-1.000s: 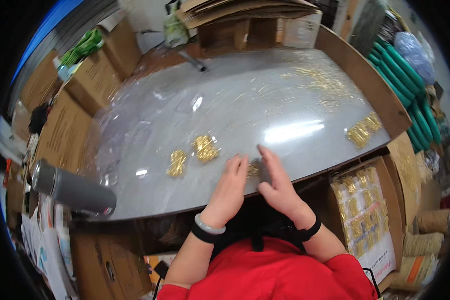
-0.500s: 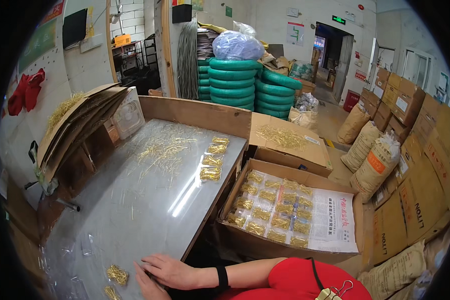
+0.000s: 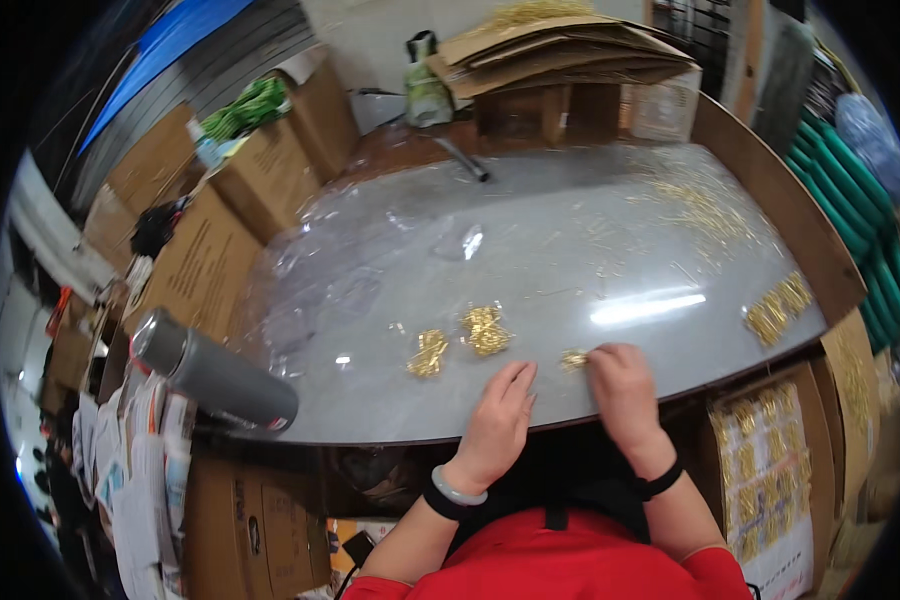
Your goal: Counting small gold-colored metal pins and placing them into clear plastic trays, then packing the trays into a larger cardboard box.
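Near the front edge of the grey tabletop [image 3: 530, 330], my left hand [image 3: 497, 418] has its fingers stretched out and holds nothing visible. To its right, my right hand [image 3: 622, 388] is curled, its fingertips closed on a small bundle of thin gold metal pins [image 3: 573, 359]. Two larger piles of gold pins, one [image 3: 485, 330] and a smaller one [image 3: 428, 353], lie left of and beyond my left hand. Loose gold pins [image 3: 705, 210] are scattered over the far right of the table. Packed gold bundles [image 3: 778, 308] stand in a row by the right edge.
A grey bottle [image 3: 220, 375] leans at the table's left corner. Clear plastic bags [image 3: 320, 270] cover the left side. Stacked cardboard sheets [image 3: 570, 50] stand at the back. At lower right, an open carton [image 3: 820, 450] holds rows of gold packets. A cardboard wall [image 3: 785, 200] borders the table's right end.
The view has swung left, bringing in the bottle and bags. My hands, close together before, are now apart, with a small gold bundle at my right fingertips.
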